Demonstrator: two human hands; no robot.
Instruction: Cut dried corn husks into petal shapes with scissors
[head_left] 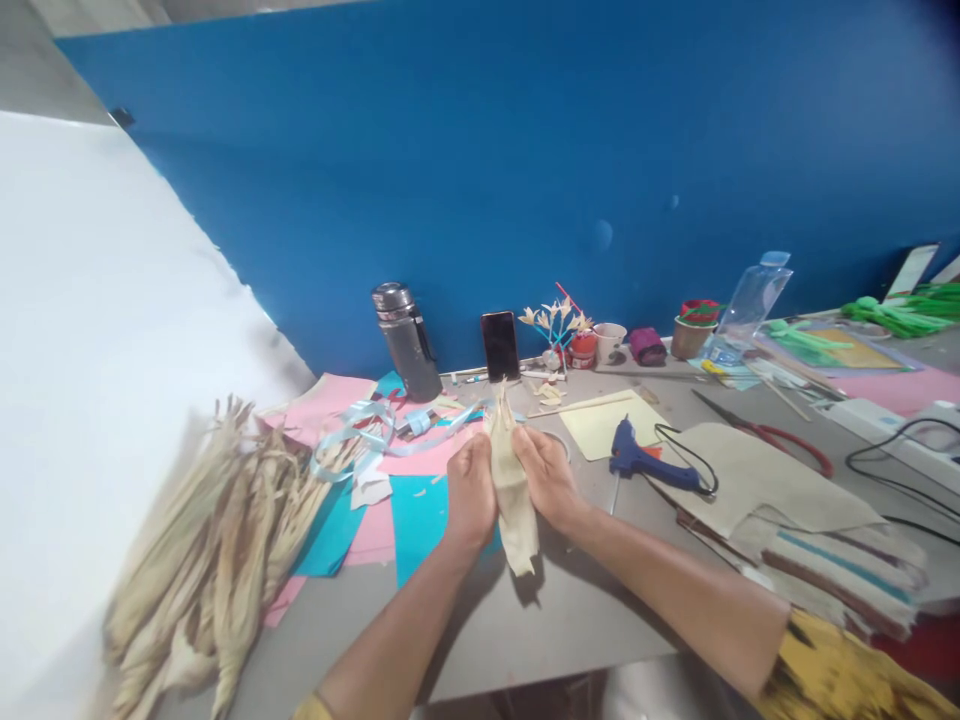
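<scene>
A pale dried corn husk [512,500] is held upright between my two hands above the front of the table, its narrow frayed tip pointing away and its wide torn end toward me. My left hand [472,490] grips its left edge, thumb on top. From the other side my right hand [550,478] pinches the right edge with fingers closed. The fingertips behind the husk are hidden. A heap of dried corn husks [217,550] lies at the left. Beyond my hands stands a small bunch of husk flowers [556,322] on blue stems.
A grey flask [409,340] and a phone [500,345] stand by the blue partition [480,180]. Pink and teal paper [416,515] lies left of centre, with pale blue ribbon [360,425]. At right are a blue glue gun [645,462], scissors [772,432] and a tilted plastic bottle [752,310].
</scene>
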